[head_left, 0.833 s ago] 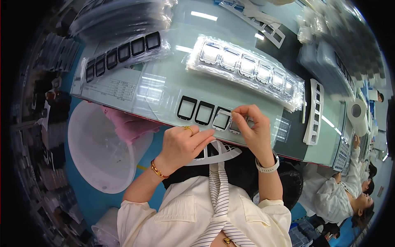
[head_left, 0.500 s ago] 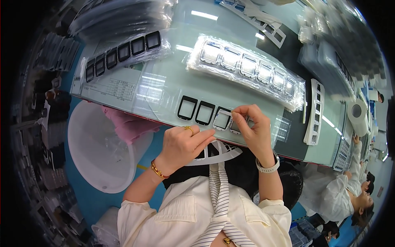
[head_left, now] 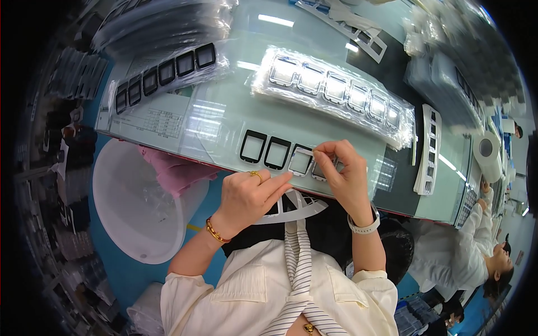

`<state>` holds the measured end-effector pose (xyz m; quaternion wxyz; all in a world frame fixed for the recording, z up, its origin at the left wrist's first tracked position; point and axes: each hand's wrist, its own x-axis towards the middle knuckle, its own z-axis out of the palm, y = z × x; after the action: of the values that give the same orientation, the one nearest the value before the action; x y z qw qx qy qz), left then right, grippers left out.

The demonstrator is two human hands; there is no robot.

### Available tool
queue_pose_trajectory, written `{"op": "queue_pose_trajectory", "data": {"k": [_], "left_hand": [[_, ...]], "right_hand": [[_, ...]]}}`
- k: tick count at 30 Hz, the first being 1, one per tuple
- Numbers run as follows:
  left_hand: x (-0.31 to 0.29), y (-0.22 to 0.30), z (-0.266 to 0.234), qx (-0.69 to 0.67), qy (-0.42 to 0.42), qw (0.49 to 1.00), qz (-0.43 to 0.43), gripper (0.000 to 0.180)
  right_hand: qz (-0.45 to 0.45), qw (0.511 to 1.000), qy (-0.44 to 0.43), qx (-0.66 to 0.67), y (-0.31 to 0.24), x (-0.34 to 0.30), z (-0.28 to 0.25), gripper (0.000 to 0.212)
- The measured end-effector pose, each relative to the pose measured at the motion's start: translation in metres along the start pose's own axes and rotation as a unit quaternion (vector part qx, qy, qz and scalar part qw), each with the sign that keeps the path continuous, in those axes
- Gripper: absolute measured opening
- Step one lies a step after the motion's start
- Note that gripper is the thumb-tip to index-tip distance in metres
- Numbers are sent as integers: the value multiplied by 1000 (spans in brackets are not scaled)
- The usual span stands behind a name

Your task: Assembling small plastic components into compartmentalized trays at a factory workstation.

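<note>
Since the earlier frame, the co-worker (head_left: pixel 448 260) at the far right has shifted arms and head, and the whole view has slid slightly; the wearer's own two hands keep their pose. The left hand (head_left: pixel 246 193) lies with its index finger extended to the lower left corner of a white-rimmed frame (head_left: pixel 298 173). The right hand (head_left: pixel 343 168) brings thumb and index finger together at that frame's upper right; whether either grip holds anything, I cannot tell. The frame sits near the front edge of the glassy, pale green surface (head_left: pixel 235 106), to the right of two black frames (head_left: pixel 280 140).

Farther back on the surface lie a plastic-wrapped row of silvery frames (head_left: pixel 336 89) and a bagged row of black ones (head_left: pixel 167 71). White cut-out strips (head_left: pixel 424 187) and a white roll (head_left: pixel 486 148) are to the right. A white bin (head_left: pixel 134 224), with pink cloth (head_left: pixel 176 173) at its rim, stands on the blue floor (head_left: pixel 120 280).
</note>
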<state>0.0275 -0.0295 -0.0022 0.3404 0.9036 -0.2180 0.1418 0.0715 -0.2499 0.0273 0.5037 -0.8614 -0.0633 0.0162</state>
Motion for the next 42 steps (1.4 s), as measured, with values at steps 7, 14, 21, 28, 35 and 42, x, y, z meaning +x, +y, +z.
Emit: {"op": "queue_pose_trajectory", "data": {"k": [7,14,21,28,35,42], "left_hand": [[1,5,3,2,-10,1000,6,20],[4,8,6,6,-15,1000,11,18],[7,15,12,17,-30,999,19,17],[7,15,13,5,-33,999,5,15],[8,16,13,3,-33,999,0,15],[8,15,13,-5,-30,1000,-5,14]], "right_hand": [[-18,1000,-1,-8,3,0,0,7],[-30,1000,-2,-8,5,0,-1,6],[-22,1000,-7,3,5,0,-2,5],[-126,985,22,-112,8,7,2,7],[-160,967,21,-197,7,7,7,10],[-223,915,16,-336,-7,-5,-2,26]]}}
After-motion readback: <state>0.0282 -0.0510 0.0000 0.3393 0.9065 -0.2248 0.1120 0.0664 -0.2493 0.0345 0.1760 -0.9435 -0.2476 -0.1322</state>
